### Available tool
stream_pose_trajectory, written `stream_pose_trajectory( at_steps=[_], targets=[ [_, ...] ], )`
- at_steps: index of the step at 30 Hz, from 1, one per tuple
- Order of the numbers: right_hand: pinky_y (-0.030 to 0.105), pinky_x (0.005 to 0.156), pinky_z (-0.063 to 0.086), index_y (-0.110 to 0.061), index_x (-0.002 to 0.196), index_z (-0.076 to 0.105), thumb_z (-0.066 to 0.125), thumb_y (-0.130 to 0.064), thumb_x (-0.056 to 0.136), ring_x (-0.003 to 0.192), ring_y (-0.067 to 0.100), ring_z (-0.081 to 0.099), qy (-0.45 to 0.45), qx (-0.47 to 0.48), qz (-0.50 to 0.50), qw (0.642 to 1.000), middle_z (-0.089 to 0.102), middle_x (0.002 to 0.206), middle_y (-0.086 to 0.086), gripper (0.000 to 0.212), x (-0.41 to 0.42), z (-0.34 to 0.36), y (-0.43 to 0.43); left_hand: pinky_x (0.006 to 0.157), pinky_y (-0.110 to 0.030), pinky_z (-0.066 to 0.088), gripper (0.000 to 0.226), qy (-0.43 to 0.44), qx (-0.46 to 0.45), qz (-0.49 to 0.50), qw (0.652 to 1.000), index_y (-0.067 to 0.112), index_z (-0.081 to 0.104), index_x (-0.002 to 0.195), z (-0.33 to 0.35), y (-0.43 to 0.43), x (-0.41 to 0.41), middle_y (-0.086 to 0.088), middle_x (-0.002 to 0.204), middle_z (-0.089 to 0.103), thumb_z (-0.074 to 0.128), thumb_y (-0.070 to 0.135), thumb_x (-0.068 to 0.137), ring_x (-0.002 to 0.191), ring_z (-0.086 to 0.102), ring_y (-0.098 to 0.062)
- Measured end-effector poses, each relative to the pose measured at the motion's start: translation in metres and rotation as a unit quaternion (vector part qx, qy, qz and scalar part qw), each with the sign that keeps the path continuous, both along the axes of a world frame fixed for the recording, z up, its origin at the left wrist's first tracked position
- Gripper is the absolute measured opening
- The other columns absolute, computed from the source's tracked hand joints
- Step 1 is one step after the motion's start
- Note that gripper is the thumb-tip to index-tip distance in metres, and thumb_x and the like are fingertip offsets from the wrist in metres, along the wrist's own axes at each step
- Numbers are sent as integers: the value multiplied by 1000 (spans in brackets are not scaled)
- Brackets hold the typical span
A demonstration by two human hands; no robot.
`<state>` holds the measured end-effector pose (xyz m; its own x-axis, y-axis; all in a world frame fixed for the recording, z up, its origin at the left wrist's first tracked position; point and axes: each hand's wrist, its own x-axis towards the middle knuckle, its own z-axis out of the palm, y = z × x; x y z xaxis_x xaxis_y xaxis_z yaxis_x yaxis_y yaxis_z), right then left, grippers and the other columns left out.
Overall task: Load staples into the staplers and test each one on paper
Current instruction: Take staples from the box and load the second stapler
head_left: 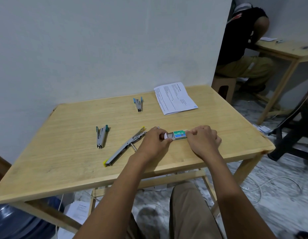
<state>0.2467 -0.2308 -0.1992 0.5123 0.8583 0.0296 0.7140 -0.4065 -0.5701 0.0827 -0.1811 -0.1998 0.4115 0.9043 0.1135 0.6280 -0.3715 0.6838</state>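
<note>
A small green staple box [179,134] lies on the wooden table [67,163], its inner tray slid partly out to the left. My left hand [154,139] pinches the tray end while my right hand [204,139] grips the box's sleeve. Left of my hands lies a yellow-tipped stapler [123,149], swung fully open and flat. A teal-tipped stapler [101,136] rests closed farther left. A blue-tipped stapler [138,104] sits near the back. A printed paper sheet [174,98] lies at the back right corner.
The table stands against a white wall. To the right a person sits at another wooden table [287,50]; a dark chair [294,135] stands close to my table's right edge. A blue water jug [20,223] and papers lie on the floor below.
</note>
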Motion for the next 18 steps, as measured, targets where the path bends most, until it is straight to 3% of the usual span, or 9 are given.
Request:
stream_pose_trajectory(
  at_steps=[3,6,10,14,18],
  targets=[
    [43,109,25,-31,95,62,46,-42,97,126,25,38,26,3,-10,1000,50,132,4,20,2,2,1,68,-27,38,22,3,-2,-5,1000,6,71,97,0,-1,-1,-15,99,60,64,27,92,90,53,-24],
    [43,109,25,-31,106,61,52,-43,94,127,23,38,34,22,-17,999,50,130,2,19,1,4,0,70,-29,40,22,-2,0,-4,1000,7,71,100,0,-1,-1,-13,100,60,65,27,92,91,54,-24],
    [39,105,24,-37,98,66,61,-44,91,124,16,37,-36,86,64,994,50,126,-6,11,-10,13,-1,66,-24,36,22,-6,11,-2,1000,11,71,105,0,0,-1,-10,99,60,66,27,92,89,53,-20],
    [39,102,23,-34,93,73,63,-48,90,120,14,40,-134,31,142,980,56,118,-10,18,-19,23,7,77,-30,43,24,-10,13,-2,1000,10,71,105,-1,0,-1,-10,101,62,67,29,91,92,56,-22],
    [36,91,20,-31,90,77,64,-47,90,114,16,42,-155,6,144,977,62,105,-8,21,-23,24,20,73,-27,40,19,-18,15,-5,1000,12,71,101,-2,0,-2,-10,100,61,66,28,92,90,55,-21]
  ],
)
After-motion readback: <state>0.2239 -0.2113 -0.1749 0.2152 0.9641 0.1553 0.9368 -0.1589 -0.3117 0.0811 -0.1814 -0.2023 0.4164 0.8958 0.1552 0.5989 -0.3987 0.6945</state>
